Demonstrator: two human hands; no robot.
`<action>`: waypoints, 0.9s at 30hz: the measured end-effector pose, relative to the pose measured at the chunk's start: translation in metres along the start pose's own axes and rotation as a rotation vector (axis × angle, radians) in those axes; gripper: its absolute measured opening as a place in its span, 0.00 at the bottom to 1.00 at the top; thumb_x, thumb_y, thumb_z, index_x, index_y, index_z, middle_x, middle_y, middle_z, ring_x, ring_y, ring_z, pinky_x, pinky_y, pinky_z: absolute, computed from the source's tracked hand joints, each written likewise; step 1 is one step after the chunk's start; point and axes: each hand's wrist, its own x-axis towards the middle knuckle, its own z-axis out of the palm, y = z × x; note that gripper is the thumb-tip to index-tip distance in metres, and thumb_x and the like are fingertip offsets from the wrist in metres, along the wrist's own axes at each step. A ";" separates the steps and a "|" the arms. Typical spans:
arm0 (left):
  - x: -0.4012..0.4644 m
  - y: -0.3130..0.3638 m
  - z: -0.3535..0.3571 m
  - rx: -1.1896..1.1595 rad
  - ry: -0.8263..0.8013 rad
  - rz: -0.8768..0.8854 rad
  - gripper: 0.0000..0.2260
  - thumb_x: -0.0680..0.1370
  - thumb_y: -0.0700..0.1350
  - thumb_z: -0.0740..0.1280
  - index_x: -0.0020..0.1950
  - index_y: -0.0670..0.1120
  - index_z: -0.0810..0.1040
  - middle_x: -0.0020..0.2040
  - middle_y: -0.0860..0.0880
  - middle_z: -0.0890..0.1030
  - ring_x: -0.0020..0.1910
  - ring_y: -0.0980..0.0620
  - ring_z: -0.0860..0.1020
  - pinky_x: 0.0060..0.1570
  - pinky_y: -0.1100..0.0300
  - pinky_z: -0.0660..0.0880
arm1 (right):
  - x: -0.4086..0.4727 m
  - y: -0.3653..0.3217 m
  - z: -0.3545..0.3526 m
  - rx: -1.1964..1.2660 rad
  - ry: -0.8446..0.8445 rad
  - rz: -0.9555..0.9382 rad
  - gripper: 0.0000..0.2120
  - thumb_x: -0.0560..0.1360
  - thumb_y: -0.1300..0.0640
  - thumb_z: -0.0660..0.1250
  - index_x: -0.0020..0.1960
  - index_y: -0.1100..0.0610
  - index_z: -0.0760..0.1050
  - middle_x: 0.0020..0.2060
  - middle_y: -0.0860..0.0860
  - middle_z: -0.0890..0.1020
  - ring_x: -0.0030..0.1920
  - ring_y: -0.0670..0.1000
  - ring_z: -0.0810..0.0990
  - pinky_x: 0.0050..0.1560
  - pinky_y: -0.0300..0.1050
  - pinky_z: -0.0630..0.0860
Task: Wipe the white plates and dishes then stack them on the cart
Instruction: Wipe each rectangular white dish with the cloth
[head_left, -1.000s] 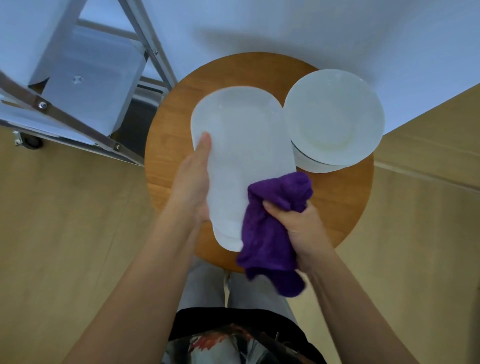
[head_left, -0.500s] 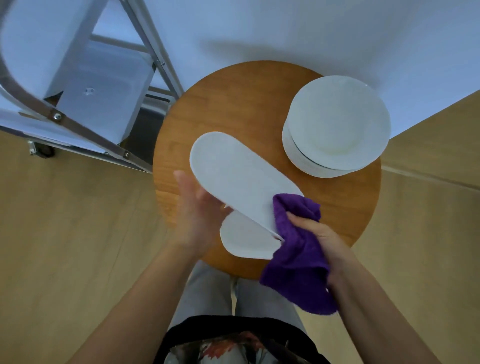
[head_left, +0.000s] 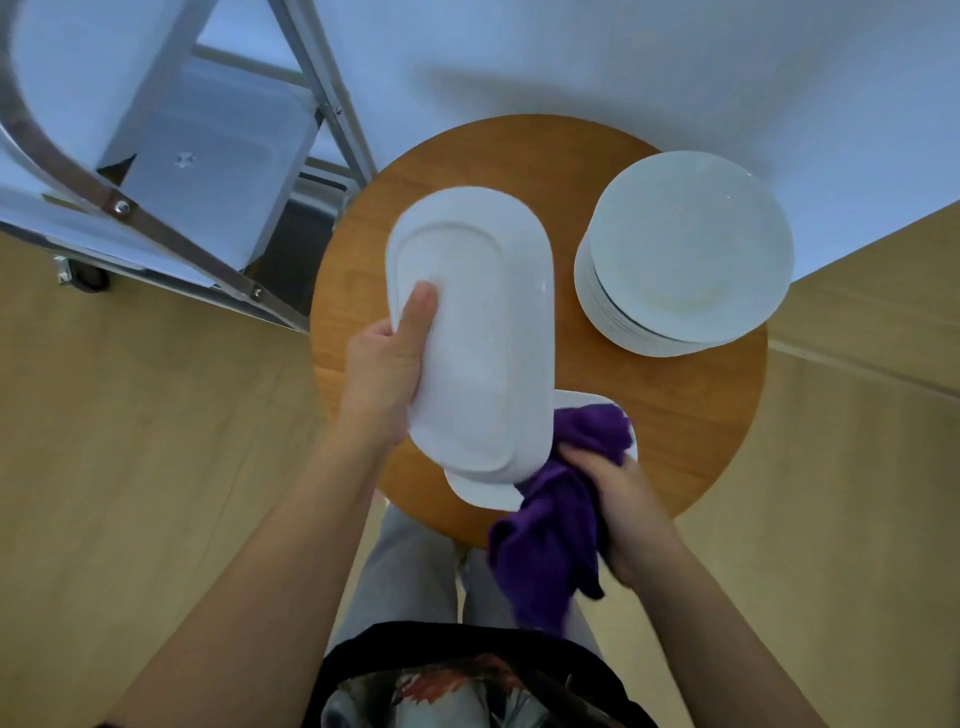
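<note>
My left hand (head_left: 387, 369) grips a white oval dish (head_left: 480, 332) by its left edge, thumb on its upturned underside, and holds it above the round wooden table (head_left: 675, 415). My right hand (head_left: 621, 499) grips a purple cloth (head_left: 550, 525) bunched against the dish's lower right edge. Another white oval dish (head_left: 480, 491) lies on the table beneath, mostly hidden. A stack of several round white plates (head_left: 685, 249) stands at the table's right back.
A metal cart (head_left: 171, 171) with grey shelves stands to the left of the table, its frame rails slanting close to the table's left edge. A white wall rises behind. Wooden flooring surrounds the table; my legs are under its near edge.
The oval dish has been turned over, its underside now facing up, and swung from slanting to nearly upright in view. The cloth moved from the dish's top face to its lower right edge.
</note>
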 end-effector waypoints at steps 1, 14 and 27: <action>0.000 0.002 -0.004 0.028 0.032 -0.019 0.31 0.54 0.75 0.66 0.41 0.51 0.80 0.42 0.50 0.85 0.41 0.51 0.84 0.41 0.51 0.81 | 0.000 -0.008 -0.006 0.000 0.026 -0.138 0.08 0.70 0.63 0.67 0.49 0.57 0.78 0.41 0.54 0.84 0.41 0.53 0.82 0.44 0.47 0.78; -0.020 0.015 0.023 0.152 0.074 0.017 0.31 0.77 0.64 0.56 0.45 0.35 0.77 0.39 0.36 0.79 0.35 0.45 0.77 0.33 0.58 0.74 | 0.000 -0.090 0.035 -0.595 0.293 -1.228 0.27 0.72 0.63 0.70 0.66 0.53 0.62 0.60 0.45 0.74 0.64 0.42 0.72 0.62 0.39 0.72; -0.039 0.011 0.042 -0.072 0.216 0.200 0.19 0.80 0.54 0.58 0.36 0.42 0.73 0.30 0.45 0.72 0.31 0.49 0.70 0.29 0.58 0.68 | 0.023 -0.079 0.104 -0.915 0.253 -1.128 0.30 0.74 0.50 0.63 0.74 0.53 0.61 0.75 0.54 0.59 0.76 0.59 0.51 0.70 0.64 0.44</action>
